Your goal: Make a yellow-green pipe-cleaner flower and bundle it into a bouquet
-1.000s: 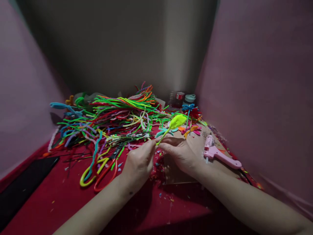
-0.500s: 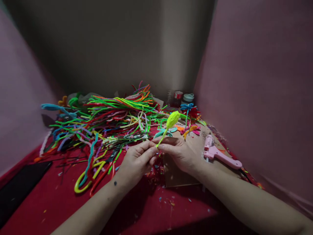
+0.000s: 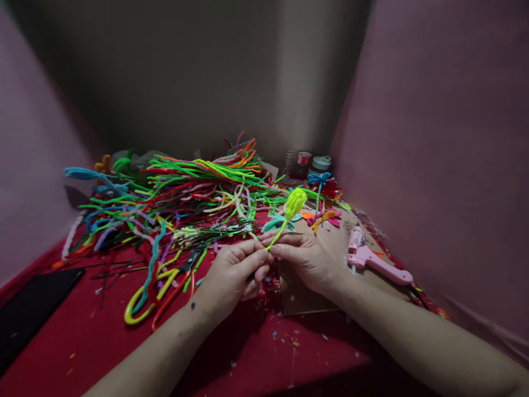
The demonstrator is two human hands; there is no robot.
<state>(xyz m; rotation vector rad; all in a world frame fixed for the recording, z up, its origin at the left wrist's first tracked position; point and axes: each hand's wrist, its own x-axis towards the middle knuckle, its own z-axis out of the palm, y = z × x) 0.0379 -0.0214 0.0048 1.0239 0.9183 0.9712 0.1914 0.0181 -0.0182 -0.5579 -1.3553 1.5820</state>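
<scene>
On the near side of the cardboard [image 3: 308, 300], the red surface [image 3: 256, 353] stretches toward us, dotted with small scraps [image 3: 274, 334], and gives us our widest room. Past the cardboard's right edge rises a pinkish wall [image 3: 446, 165], and the pink glue gun [image 3: 374, 262] lies on the cardboard's right part. To the cardboard's left, scissors [image 3: 171, 297] and a heap of pipe cleaners [image 3: 198, 176] crowd the side. Our left hand [image 3: 235, 270] and right hand [image 3: 308, 260] meet beside the cardboard's left edge, thumbs and fingers pinching the low end of a yellow-green stem [image 3: 278, 233]; its fuzzy bud [image 3: 295, 202] sits just above our grip, tilted toward the cardboard's far side
</scene>
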